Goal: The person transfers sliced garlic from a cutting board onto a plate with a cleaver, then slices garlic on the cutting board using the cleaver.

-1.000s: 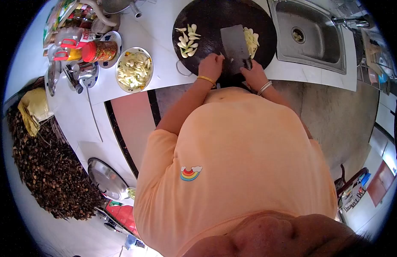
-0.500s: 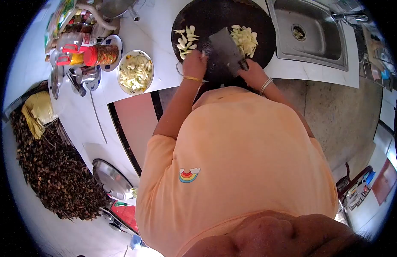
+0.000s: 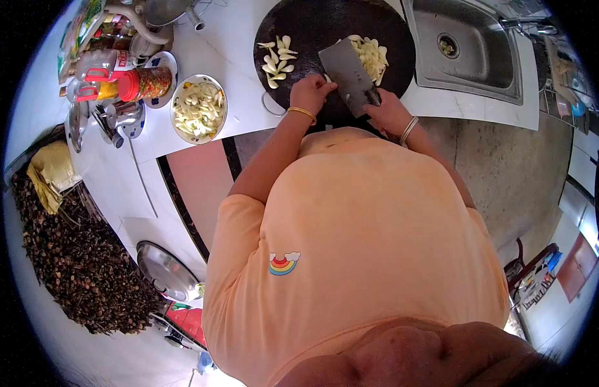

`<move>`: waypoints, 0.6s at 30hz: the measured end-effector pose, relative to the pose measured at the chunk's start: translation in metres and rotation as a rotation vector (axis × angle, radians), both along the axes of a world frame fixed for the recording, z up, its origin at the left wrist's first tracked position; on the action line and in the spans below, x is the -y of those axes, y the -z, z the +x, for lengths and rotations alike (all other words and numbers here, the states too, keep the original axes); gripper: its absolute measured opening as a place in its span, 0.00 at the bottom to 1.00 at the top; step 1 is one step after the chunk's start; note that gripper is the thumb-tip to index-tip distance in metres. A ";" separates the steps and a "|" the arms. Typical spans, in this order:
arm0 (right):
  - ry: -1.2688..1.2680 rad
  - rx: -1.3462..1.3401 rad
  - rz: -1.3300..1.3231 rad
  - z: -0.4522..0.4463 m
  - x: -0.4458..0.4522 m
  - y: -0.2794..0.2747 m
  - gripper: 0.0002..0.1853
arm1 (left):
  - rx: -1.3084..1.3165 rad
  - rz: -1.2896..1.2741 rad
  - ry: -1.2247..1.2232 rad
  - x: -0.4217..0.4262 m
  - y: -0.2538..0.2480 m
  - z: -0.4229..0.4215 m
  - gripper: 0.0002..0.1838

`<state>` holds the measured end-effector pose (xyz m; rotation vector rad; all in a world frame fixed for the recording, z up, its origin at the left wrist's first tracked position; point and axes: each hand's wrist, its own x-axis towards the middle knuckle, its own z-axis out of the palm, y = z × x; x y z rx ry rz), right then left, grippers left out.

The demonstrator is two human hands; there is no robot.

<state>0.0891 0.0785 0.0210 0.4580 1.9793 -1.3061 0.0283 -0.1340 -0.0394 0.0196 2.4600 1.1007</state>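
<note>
Fingertips of the left hand (image 3: 310, 95) are pinching a small pale piece (image 3: 326, 78); fingers of the right hand (image 3: 388, 113) are clasping the cleaver (image 3: 346, 68), which is extending over the round board (image 3: 332, 22) between whole cloves (image 3: 272, 67) and a sliced heap (image 3: 372, 57).

The glossy white surface (image 3: 238, 42) carries a round, dark board (image 3: 319, 26) and a round white bowl (image 3: 225, 109); a rectangular steel sink (image 3: 490, 61) is inset.

There are a steel sink (image 3: 483, 55), a red-lidded jar (image 3: 150, 84) and, perhaps, piled firewood (image 3: 86, 271)
</note>
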 end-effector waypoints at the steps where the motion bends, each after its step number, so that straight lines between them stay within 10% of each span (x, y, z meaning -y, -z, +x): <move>1: -0.003 0.004 -0.001 -0.002 0.001 -0.003 0.18 | -0.020 -0.004 0.025 0.000 -0.002 -0.001 0.19; 7: -0.463 -0.353 0.147 -0.007 0.007 0.028 0.18 | -0.040 0.042 0.059 0.005 0.011 -0.001 0.18; 9: -0.062 -0.239 0.191 -0.007 0.022 0.058 0.18 | -0.058 0.032 0.071 0.003 0.007 -0.004 0.18; 18: 0.218 -0.267 0.057 -0.001 0.024 0.030 0.18 | -0.214 -0.070 0.034 0.004 0.002 0.000 0.17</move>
